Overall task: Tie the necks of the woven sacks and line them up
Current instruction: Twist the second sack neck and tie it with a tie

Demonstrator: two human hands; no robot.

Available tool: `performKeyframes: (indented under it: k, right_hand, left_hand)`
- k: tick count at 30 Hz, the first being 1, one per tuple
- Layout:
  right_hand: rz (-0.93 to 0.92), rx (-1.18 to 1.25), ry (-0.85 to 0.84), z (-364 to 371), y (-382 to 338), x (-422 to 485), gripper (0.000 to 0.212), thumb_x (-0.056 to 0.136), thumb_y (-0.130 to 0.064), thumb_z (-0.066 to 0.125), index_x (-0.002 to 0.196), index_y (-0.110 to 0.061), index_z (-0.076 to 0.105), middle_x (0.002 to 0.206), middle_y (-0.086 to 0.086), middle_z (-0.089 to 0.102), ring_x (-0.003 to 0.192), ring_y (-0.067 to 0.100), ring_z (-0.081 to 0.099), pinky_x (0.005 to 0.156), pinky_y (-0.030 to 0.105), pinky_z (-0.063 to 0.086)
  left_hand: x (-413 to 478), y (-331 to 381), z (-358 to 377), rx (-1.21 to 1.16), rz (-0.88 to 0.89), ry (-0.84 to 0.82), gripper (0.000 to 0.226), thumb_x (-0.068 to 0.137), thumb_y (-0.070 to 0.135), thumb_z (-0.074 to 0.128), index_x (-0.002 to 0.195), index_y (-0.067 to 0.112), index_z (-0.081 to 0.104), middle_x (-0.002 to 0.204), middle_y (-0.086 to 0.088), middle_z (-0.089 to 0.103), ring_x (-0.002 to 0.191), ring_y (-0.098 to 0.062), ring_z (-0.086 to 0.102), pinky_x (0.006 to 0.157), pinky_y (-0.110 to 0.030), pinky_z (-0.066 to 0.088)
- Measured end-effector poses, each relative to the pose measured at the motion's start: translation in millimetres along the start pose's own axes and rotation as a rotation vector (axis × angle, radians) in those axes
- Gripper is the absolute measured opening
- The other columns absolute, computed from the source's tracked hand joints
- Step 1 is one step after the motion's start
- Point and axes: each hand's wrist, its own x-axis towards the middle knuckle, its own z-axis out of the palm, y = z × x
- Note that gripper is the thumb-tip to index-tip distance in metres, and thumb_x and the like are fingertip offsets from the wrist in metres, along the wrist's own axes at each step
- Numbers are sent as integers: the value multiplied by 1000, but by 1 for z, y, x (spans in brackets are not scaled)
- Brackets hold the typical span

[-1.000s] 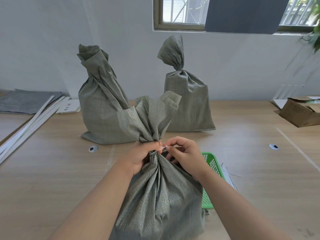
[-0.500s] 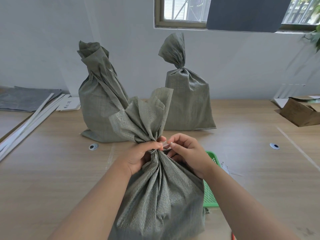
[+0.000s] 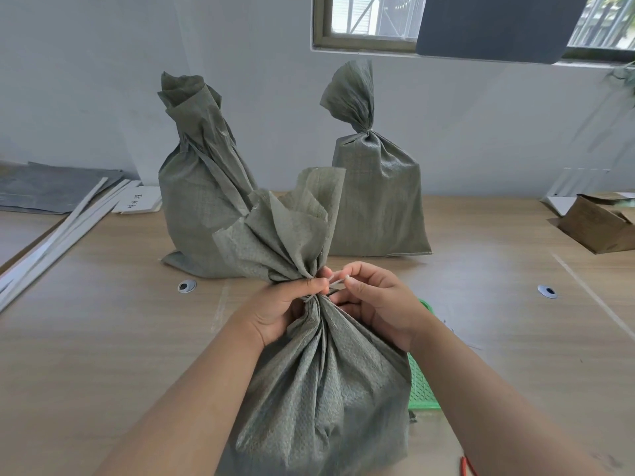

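Observation:
A grey-green woven sack (image 3: 326, 389) stands upright in front of me, its neck gathered and its mouth fanned out above. My left hand (image 3: 278, 310) grips the bunched neck. A thin white tie (image 3: 338, 281) circles the neck, and my right hand (image 3: 374, 300) pinches its free end between thumb and forefinger just right of the neck. Two more woven sacks stand near the wall: the left sack (image 3: 199, 207) has a loosely twisted top, the right sack (image 3: 378, 201) has a cinched neck.
A green plastic basket (image 3: 421, 383) sits behind the near sack on the wooden table (image 3: 120, 338). White strips (image 3: 58, 235) and dark sheets lie at the far left. A cardboard box (image 3: 598, 225) rests at the far right. Something red (image 3: 467, 467) shows at the bottom edge.
My right hand has drawn the tie's end slightly up and to the right. The sack's fanned top has leaned a little left. My left hand keeps its hold on the neck.

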Motion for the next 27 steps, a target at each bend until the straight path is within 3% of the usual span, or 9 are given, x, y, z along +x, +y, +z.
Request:
performKeyframes:
  k: [4,14,27]
  right_hand:
    - [-18,-11,44,3,1,-1,8,94,-8,58,97,-4,65,92,14,69,78,18,67,75,30,59]
    - [-89,-11,150,7,7,-3,11,85,-5,63,95,-2,68,83,14,68,64,15,62,64,25,56]
    - [-227,-232,218,11,11,-6,4,89,-4,65,90,-4,68,74,14,67,62,17,63,61,26,56]
  left_hand:
    - [1,0,3,58,38,13,11,74,13,70,79,18,79,76,-4,67,77,-15,65,83,-34,52]
    - [1,5,11,234,102,60,5,70,14,74,75,12,73,64,-1,65,62,-10,63,60,-23,53]
    - [4,4,10,271,115,65,7,73,8,74,70,12,68,62,-2,61,60,-10,60,58,-24,52]
